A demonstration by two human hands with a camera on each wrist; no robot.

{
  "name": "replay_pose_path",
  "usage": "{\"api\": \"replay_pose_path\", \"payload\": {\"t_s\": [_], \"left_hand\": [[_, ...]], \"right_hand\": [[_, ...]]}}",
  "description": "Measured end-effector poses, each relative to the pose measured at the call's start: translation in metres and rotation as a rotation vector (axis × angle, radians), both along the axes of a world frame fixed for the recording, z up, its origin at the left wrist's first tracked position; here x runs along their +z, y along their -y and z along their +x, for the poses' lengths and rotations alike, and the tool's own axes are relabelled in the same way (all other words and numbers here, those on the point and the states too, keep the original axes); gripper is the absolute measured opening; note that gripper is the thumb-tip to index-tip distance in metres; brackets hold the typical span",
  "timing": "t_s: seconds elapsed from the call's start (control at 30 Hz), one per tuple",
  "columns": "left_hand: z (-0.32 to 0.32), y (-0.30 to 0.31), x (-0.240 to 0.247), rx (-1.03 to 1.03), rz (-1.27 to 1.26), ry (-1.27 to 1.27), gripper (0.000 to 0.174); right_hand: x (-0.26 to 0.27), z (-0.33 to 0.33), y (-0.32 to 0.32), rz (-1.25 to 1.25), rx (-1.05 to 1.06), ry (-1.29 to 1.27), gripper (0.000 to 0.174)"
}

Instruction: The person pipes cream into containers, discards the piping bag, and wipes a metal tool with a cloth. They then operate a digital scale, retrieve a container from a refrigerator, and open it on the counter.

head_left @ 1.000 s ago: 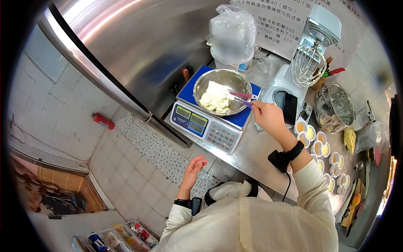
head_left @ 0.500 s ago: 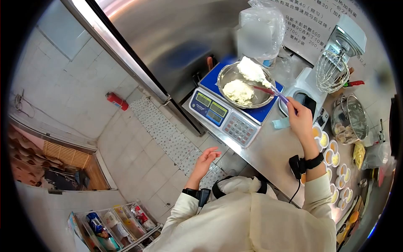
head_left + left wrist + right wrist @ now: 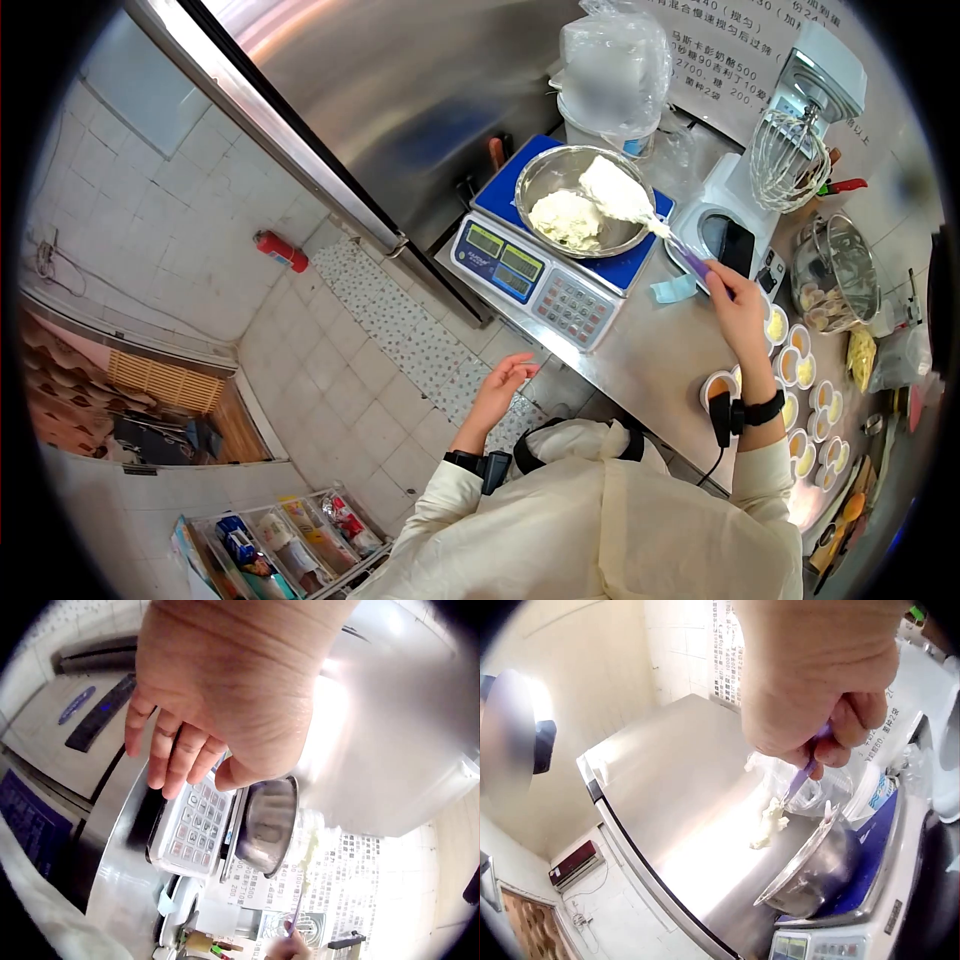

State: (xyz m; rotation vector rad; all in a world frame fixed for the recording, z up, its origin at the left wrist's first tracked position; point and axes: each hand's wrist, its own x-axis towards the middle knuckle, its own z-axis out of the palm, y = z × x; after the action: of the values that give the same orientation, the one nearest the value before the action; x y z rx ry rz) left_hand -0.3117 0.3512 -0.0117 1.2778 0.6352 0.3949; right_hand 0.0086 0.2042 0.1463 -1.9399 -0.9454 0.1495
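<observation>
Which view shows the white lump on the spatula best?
The head view: the white lump shows whole above the metal bowl. The left wrist view shows only a pale streak; the right wrist view a small clump.

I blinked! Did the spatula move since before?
Yes. The spatula rose from inside the bowl to above its rim, carrying a white lump.

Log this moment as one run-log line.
right hand: grips spatula, white lump above bowl | left hand: open, free | bowl: on scale
</observation>
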Motion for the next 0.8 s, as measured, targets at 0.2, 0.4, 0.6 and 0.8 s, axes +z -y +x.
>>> {"api": "replay_pose_path", "payload": {"t_s": [0.2, 0.4, 0.6, 0.8], "left_hand": [[-0.006, 0.004, 0.01, -0.017, 0.049, -0.073, 0.035], [0.0, 0.004, 0.005, 0.01, -0.019, -0.155, 0.035], [0.041, 0.013, 0.002, -0.257, -0.015, -0.163, 0.036], [0.076, 0.025, 0.011, -0.422, 0.032, -0.186, 0.035]], "right_hand": [[0.007, 0.006, 0.066, 0.021, 0.075, -0.337, 0.022], [0.046, 0.018, 0.162, 0.308, -0.17, -0.358, 0.021], [0.103, 0.088, 0.224, -0.15, -1.146, 0.514, 0.024], [0.063, 0.169, 0.214, -0.754, -0.911, 0.407, 0.018]]}}
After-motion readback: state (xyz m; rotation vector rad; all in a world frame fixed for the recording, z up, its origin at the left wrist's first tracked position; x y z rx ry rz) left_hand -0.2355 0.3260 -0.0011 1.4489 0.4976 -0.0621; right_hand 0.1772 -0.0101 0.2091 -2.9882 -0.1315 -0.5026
